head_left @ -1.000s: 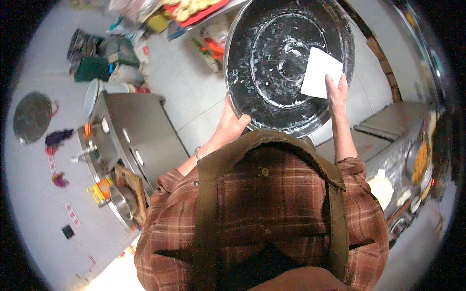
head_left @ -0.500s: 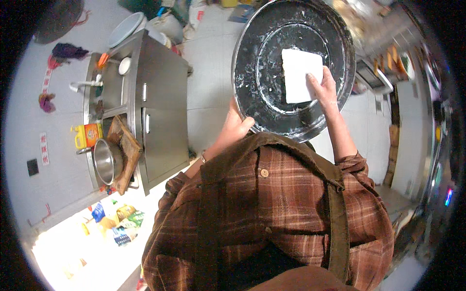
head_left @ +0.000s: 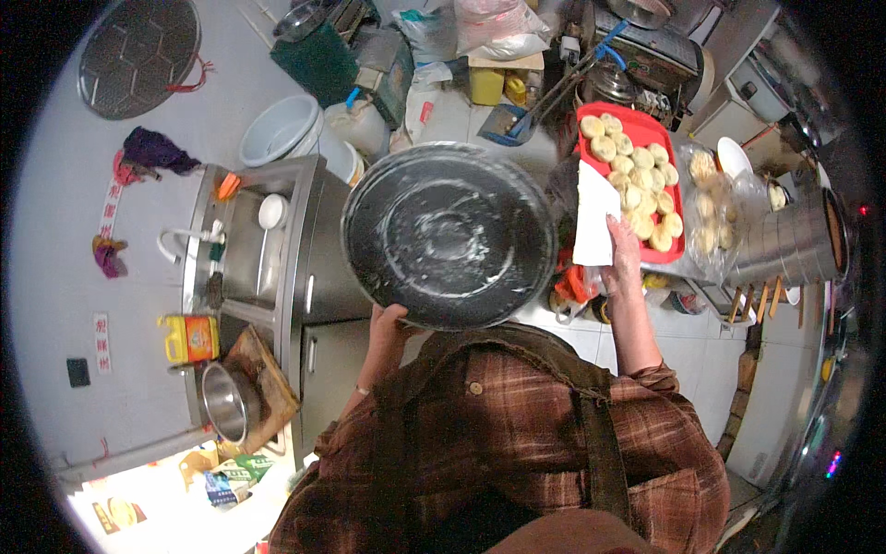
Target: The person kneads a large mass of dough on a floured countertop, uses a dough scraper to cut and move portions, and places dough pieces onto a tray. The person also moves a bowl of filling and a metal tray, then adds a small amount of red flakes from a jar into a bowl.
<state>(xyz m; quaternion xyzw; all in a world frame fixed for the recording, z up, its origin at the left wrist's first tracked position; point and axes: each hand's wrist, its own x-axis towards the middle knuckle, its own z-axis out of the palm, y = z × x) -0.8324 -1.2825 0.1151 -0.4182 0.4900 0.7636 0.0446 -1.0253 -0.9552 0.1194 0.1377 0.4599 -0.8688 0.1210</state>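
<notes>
My left hand [head_left: 389, 325] grips the near rim of a large round black pan [head_left: 392, 231], its thumb over the edge. White powdery smears mark the inside of the pan, which looks blurred. To its right, my right hand [head_left: 625, 254] holds a flat white rectangular piece [head_left: 593, 217]; I cannot tell whether it is cloth or board. That piece is apart from the pan and hides part of a red tray [head_left: 678, 148]. Several pale round buns [head_left: 637, 171] lie on the tray.
At the left is a steel sink [head_left: 242, 249], with a yellow jug [head_left: 189, 339] and a metal bowl [head_left: 226, 402] nearby. A pale blue basin [head_left: 277, 129] and a dark green bin [head_left: 314, 60] stand farther off. Stacked metal steamers [head_left: 784, 240] stand at the right.
The black pan has moved left and nearer in my left hand. My right hand has lifted the white piece out of the pan and rightward, beside the tray. My view has shifted too.
</notes>
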